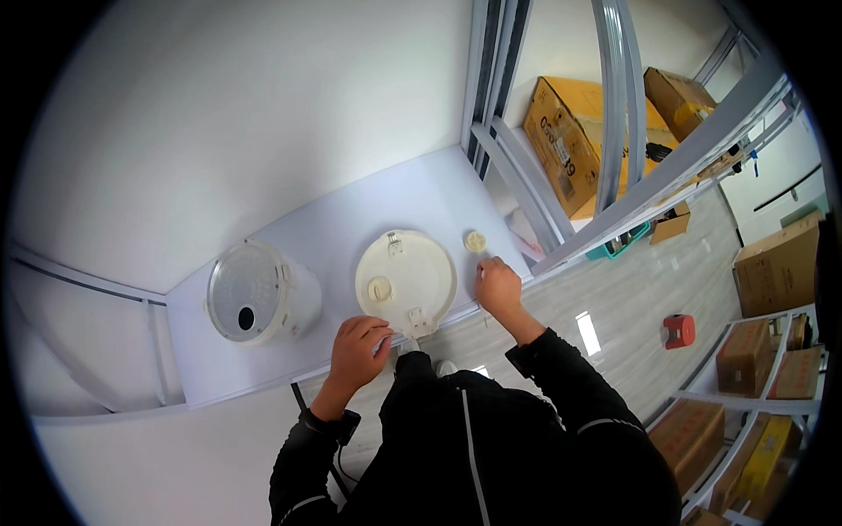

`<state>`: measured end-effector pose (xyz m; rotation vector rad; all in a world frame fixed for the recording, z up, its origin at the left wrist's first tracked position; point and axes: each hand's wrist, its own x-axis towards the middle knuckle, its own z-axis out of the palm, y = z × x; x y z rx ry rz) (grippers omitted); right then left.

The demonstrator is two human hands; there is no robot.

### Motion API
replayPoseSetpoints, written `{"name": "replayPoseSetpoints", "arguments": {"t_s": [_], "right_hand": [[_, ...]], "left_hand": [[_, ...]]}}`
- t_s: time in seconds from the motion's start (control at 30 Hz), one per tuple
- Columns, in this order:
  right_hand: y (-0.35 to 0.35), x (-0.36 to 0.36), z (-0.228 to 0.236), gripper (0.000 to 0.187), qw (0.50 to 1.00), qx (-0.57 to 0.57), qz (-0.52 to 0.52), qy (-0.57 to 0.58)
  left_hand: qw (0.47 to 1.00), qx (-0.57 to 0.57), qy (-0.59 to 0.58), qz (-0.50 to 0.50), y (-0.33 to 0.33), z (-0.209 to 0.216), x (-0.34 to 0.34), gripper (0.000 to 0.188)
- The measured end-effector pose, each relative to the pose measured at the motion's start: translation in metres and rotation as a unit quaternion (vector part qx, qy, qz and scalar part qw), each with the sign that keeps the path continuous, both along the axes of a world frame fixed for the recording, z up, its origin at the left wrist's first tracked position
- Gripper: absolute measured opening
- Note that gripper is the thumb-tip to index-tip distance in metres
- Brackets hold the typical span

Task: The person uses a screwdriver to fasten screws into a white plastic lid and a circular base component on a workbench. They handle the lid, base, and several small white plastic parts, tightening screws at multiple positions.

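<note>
A round cream lid [406, 277] of a cooker lies flat on the white table [351, 219], with a small knob on it and a hinge tab at its near edge. My left hand [358, 351] is curled at the lid's near edge by the hinge tab, touching it. My right hand [497, 285] rests at the lid's right rim with fingers bent; what it holds is hidden. A small round cream cap [475, 241] lies on the table just beyond my right hand. The white cooker body [259, 294] stands to the left, apart from both hands.
A metal frame post [614, 105] rises right of the table. Cardboard boxes [570, 140] sit behind it, and more boxes [776, 267] fill shelves at the right. A red object [679, 330] and a teal tray [618, 245] lie on the grey floor.
</note>
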<state>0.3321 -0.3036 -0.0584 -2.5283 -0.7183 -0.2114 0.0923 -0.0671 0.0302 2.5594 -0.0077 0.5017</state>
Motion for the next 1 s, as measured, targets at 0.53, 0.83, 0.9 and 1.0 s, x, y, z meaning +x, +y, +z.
{"name": "replayPoseSetpoints", "arguments": {"t_s": [0.53, 0.83, 0.9, 1.0], "right_hand": [[0.003, 0.000, 0.017, 0.006, 0.997, 0.070, -0.035, -0.002], [0.014, -0.034, 0.102, 0.007, 0.958, 0.249, 0.097, 0.104], [0.020, -0.044, 0.118, 0.006, 0.943, 0.267, 0.170, 0.103], [0.029, -0.061, 0.137, 0.006, 0.917, 0.299, 0.232, 0.128]], "left_hand": [[1.000, -0.019, -0.020, -0.015, -0.014, 0.006, 0.024, 0.016], [0.986, -0.161, -0.026, 0.036, -0.033, 0.019, 0.038, 0.026], [0.963, -0.265, -0.022, 0.038, -0.039, 0.030, 0.047, 0.028], [0.929, -0.366, -0.009, 0.042, -0.046, 0.038, 0.055, 0.028]]}}
